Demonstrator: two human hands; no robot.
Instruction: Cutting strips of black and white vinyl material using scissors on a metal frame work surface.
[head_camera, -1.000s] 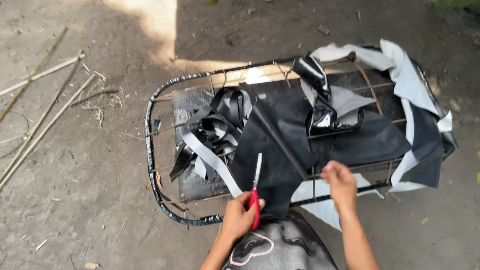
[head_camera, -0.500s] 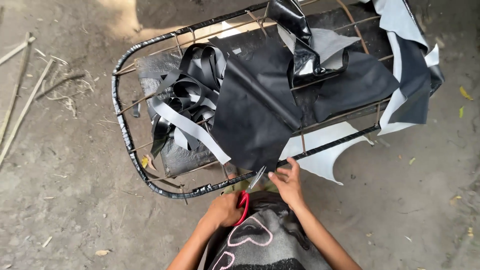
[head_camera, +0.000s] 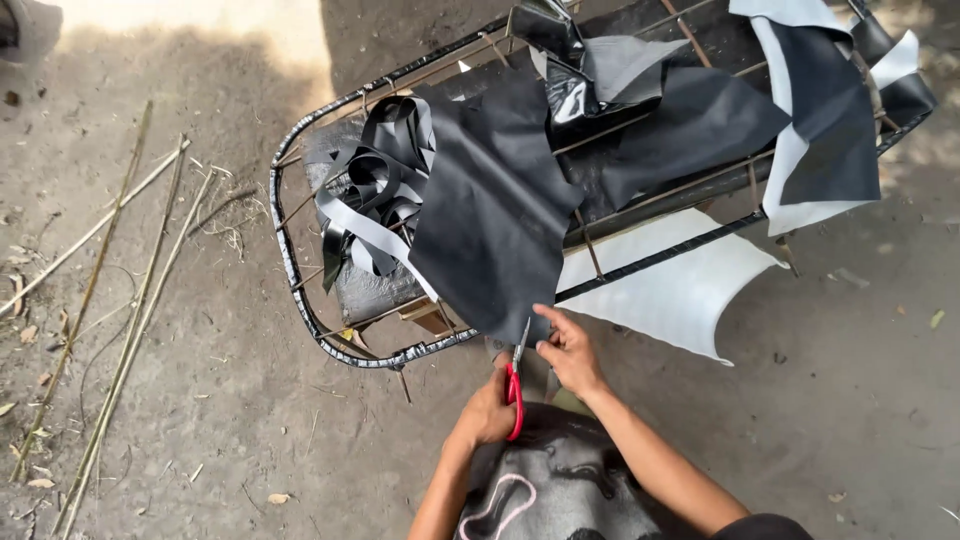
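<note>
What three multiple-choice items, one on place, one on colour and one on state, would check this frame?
1. Where does the black sheet lie?
A. draped over the wire frame
B. flat on the dirt
C. rolled by the sticks

2. What colour are the scissors' handles?
A. blue
B. red
C. yellow

3. What does the right hand do?
A. hangs free
B. grips a stick
C. pinches the sheet's edge

Answers: 1 A, the sheet hangs across the bars; 2 B, red loops show in the left hand; 3 C, its fingers close on the edge beside the blades.

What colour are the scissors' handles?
Red. The scissors sit in the left hand, blades at the black sheet; the head view shows them best.
</note>
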